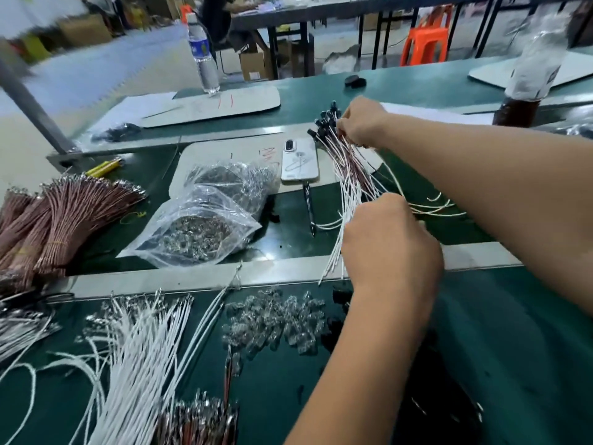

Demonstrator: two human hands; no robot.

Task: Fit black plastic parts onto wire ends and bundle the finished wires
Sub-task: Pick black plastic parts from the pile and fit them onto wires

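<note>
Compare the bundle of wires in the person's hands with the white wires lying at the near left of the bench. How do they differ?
The held bundle mixes white and brown wires; the loose white wires are all white. The held bundle carries black parts at its far ends; the loose wires show bare metal ends. Both hands, left and right, grip the bundle off the bench; the loose wires lie fanned on it. Both are thin and similar in length.

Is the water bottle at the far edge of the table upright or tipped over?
Upright: the water bottle stands on its base on the pale mat.

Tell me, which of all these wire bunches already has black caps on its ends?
The mixed white and brown bunch gripped by both the right hand and left hand. Its far tips carry black caps; the white wires lying nearby have bare metal ends.
</note>
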